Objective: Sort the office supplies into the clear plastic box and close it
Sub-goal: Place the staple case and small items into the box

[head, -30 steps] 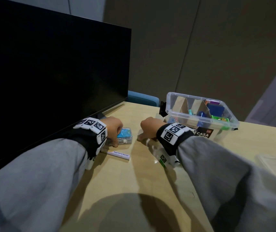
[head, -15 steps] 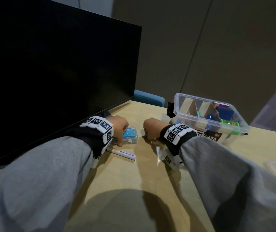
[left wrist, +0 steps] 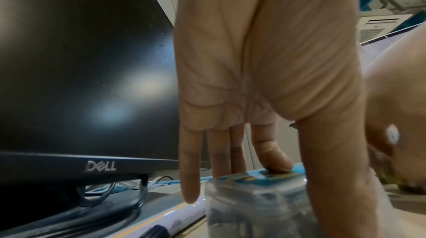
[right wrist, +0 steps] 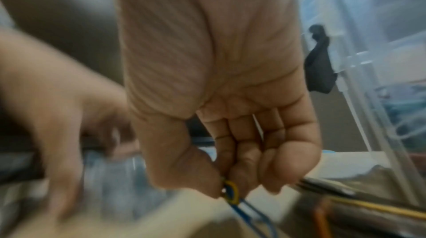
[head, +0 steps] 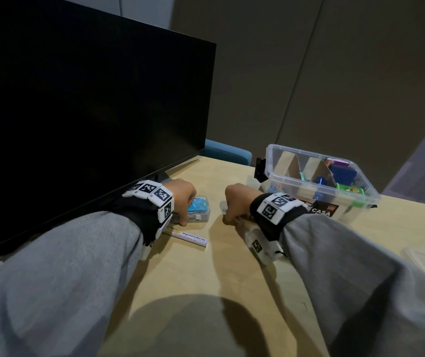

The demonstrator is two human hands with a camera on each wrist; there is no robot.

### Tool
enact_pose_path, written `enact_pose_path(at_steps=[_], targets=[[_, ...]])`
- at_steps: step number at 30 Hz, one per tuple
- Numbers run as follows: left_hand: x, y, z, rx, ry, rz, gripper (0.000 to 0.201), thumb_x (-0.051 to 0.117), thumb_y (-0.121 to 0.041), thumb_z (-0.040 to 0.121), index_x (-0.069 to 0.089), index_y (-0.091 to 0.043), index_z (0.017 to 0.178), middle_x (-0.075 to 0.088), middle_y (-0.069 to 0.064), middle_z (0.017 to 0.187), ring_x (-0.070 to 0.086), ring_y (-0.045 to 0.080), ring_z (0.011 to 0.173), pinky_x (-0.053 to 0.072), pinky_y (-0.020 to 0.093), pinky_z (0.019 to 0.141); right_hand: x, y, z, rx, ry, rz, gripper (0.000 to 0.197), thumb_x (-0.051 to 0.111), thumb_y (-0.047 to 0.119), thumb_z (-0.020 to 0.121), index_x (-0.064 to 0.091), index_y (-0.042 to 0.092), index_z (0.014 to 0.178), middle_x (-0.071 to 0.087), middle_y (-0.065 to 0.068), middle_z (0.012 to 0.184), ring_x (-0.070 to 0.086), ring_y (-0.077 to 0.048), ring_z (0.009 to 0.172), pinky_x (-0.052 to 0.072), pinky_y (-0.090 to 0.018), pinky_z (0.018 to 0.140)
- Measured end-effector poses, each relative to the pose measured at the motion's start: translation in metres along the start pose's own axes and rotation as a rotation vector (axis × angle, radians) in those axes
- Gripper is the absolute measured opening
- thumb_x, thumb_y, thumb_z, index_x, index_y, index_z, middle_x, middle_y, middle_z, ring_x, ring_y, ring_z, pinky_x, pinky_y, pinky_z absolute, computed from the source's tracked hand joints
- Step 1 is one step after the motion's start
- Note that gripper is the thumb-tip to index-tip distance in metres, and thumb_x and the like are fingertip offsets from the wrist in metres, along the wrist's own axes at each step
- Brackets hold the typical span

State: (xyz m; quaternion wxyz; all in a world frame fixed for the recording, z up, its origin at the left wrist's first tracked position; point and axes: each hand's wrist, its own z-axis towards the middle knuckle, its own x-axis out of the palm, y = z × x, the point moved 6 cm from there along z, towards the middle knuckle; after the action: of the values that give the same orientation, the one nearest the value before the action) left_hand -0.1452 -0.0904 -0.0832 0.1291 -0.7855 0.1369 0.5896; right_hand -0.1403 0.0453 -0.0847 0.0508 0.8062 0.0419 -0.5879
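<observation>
Hands at work on the desk, sorting partly done
Left hand grips small clear case; right hand pinches paper clips; clear plastic box holds supplies, unlidded; marker remains out.

Dim room, grey-brown panelled wall behind, pale wooden desk in front, large dark monitor (Dell badge on its bezel) along the desk's left edge, blue chair back beyond the far edge.
</observation>
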Motion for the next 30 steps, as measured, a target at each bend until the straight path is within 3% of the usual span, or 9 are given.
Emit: enact_pose_path(at_steps=[5,9,13,16,19,21,23,26,30], targets=[[0.001,-0.002,-0.001,0.020,0.012,0.027,0.041,0.084,-0.025,0.072,0.055,-0.014,0.099,0.062,0.007,0.117,0.059,0.021,0.106,0.049,0.027,0.084,-0.052,-0.020,-0.036,-0.069,-0.189,0.223,0.005,0.068,0.014,0.083,0.066,0.010,0.084,0.064,-0.002,0.081,0.062,-0.019,0.079,0.049,-0.023,0.063],[0.001,-0.012,0.000,0.058,0.015,0.037,0.041,0.085,-0.028,0.071,0.051,-0.017,0.093,0.063,0.004,0.114,0.059,0.019,0.103,0.046,0.025,0.075,-0.103,-0.060,-0.068,-0.043,-0.351,0.551,0.003,0.064,0.005,0.083,0.063,0.004,0.080,0.063,-0.005,0.076,0.058,-0.015,0.069,0.050,-0.025,0.061],[0.003,-0.025,0.005,0.080,0.019,0.008,0.041,0.085,-0.027,0.071,0.052,-0.016,0.093,0.063,0.005,0.113,0.060,0.020,0.103,0.049,0.027,0.080,-0.118,-0.105,-0.071,0.113,-0.561,0.651,0.013,0.065,0.007,0.084,0.059,0.009,0.073,0.059,-0.003,0.072,0.053,-0.012,0.065,0.042,-0.022,0.054],[0.002,-0.035,0.008,0.107,0.007,-0.053,0.041,0.084,-0.030,0.073,0.053,-0.016,0.097,0.062,0.005,0.112,0.059,0.021,0.103,0.050,0.029,0.082,-0.099,-0.123,-0.055,0.231,-0.533,0.635,0.005,0.066,0.009,0.084,0.063,0.006,0.081,0.063,-0.009,0.082,0.055,-0.016,0.070,0.045,-0.024,0.056],[-0.002,-0.031,0.008,0.115,0.032,-0.202,0.037,0.079,-0.045,0.076,0.055,-0.023,0.095,0.059,-0.003,0.114,0.056,0.016,0.102,0.050,0.028,0.080,-0.084,-0.128,-0.043,0.276,-0.544,0.568,0.014,0.068,0.009,0.084,0.067,-0.003,0.092,0.069,-0.017,0.093,0.062,-0.021,0.078,0.054,-0.033,0.068],[-0.012,-0.019,0.002,0.113,-0.010,-0.268,0.033,0.069,-0.056,0.080,0.059,-0.028,0.095,0.060,-0.006,0.117,0.055,0.013,0.105,0.048,0.031,0.087,-0.080,-0.127,-0.040,0.272,-0.563,0.510,0.016,0.067,0.009,0.086,0.068,-0.004,0.094,0.070,-0.020,0.095,0.066,-0.026,0.083,0.056,-0.039,0.078],[-0.023,-0.002,-0.010,0.103,-0.083,-0.314,0.035,0.061,-0.059,0.086,0.063,-0.028,0.101,0.061,-0.008,0.117,0.055,0.011,0.106,0.047,0.034,0.094,-0.079,-0.124,-0.040,0.254,-0.580,0.448,0.014,0.066,0.012,0.087,0.068,-0.002,0.092,0.070,-0.018,0.092,0.067,-0.026,0.083,0.056,-0.039,0.076],[-0.030,0.027,-0.031,0.085,-0.129,-0.362,0.026,0.059,-0.050,0.091,0.064,-0.029,0.106,0.062,-0.010,0.114,0.057,0.008,0.107,0.047,0.037,0.099,-0.082,-0.111,-0.045,0.166,-0.696,0.383,0.012,0.061,0.016,0.090,0.063,0.005,0.091,0.065,-0.008,0.090,0.061,-0.021,0.081,0.055,-0.036,0.075],[-0.025,0.052,-0.056,0.054,-0.146,-0.373,0.012,0.060,-0.042,0.092,0.063,-0.033,0.099,0.065,-0.008,0.111,0.060,0.009,0.105,0.050,0.038,0.098,-0.081,-0.060,-0.063,-0.132,-0.868,0.135,0.010,0.057,0.016,0.089,0.057,0.013,0.099,0.051,0.000,0.094,0.047,-0.018,0.089,0.037,-0.029,0.072]])
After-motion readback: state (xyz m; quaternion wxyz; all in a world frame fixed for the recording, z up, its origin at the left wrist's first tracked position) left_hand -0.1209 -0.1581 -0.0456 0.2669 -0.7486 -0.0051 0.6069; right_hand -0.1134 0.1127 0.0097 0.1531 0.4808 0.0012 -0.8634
